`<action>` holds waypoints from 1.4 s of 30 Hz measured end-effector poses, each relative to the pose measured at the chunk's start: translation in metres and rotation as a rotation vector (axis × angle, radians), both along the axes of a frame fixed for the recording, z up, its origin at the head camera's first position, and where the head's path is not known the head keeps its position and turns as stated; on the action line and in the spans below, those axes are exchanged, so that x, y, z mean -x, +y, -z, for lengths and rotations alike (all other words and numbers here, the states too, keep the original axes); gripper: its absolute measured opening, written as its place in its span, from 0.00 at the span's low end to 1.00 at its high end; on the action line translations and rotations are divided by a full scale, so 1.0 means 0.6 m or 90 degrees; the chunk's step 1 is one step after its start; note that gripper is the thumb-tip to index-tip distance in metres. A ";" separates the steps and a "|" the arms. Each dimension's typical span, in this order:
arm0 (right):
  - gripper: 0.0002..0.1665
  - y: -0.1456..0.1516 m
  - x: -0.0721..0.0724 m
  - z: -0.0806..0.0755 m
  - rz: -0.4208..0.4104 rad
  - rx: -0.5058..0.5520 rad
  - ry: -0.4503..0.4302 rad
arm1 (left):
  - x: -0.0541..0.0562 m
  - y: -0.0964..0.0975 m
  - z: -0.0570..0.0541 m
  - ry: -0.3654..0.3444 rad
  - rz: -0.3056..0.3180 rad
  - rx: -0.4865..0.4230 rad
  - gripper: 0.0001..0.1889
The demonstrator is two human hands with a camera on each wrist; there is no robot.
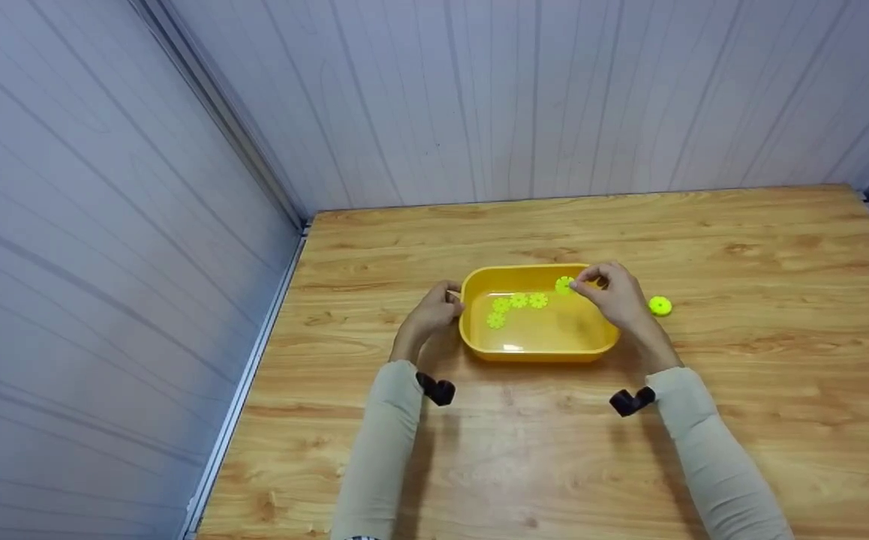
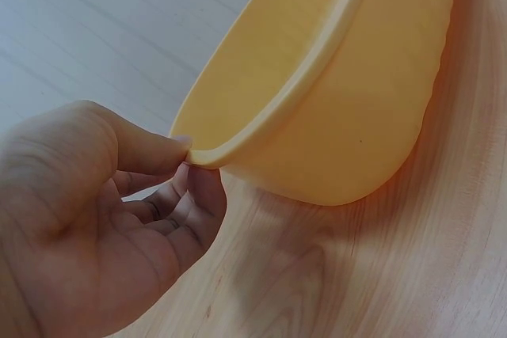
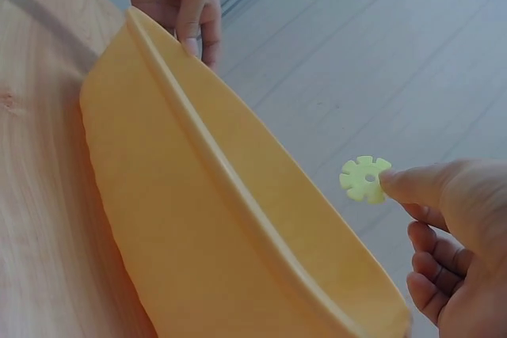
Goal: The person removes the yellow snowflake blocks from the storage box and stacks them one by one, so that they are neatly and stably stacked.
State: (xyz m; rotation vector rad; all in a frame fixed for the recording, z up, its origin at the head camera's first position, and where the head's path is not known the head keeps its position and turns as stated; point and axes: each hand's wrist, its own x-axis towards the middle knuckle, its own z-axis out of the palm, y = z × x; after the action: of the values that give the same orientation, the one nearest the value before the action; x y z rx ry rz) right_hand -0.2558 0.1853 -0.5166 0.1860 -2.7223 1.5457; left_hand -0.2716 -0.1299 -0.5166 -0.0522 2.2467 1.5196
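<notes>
A yellow plastic basin (image 1: 539, 355) stands on the wooden table, its left rim pinched between the thumb and fingers of my left hand (image 1: 434, 311). In the left wrist view that left hand (image 2: 119, 203) has its thumb on top of the rim and fingertips below. My right hand (image 1: 618, 296) pinches a notched yellow-green plastic disc (image 3: 365, 180) with a small centre hole, over the right part of the basin. Several similar discs (image 1: 518, 300) lie on the basin floor, toward its left and middle. Outside, right of the basin, sits another yellow-green disc or small stack (image 1: 660, 306).
The wooden table (image 1: 780, 337) reaches back to a white panelled wall (image 1: 509, 97). A second panelled wall (image 1: 104, 262) with a metal strip runs along the left table edge. A black wrist mount (image 1: 437, 389) sticks out from each sleeve.
</notes>
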 end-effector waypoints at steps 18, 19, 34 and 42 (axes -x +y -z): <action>0.26 0.076 -0.016 0.001 0.070 0.026 -0.013 | -0.001 -0.002 0.000 -0.009 0.004 0.008 0.21; 0.26 0.081 -0.017 0.002 0.076 0.027 -0.014 | -0.001 -0.002 0.000 -0.009 0.004 0.012 0.21; 0.27 0.156 -0.037 0.031 0.168 0.027 -0.060 | 0.001 -0.001 0.002 -0.013 -0.004 0.014 0.20; 0.32 0.184 -0.044 0.049 0.186 -0.034 -0.112 | -0.001 -0.002 0.003 0.006 0.006 0.005 0.19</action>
State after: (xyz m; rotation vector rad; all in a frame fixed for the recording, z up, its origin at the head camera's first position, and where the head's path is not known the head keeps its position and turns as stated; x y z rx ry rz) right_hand -0.2292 0.2955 -0.5461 -0.3493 -2.7603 1.4719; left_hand -0.2708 -0.1309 -0.5183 -0.0366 2.2573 1.5101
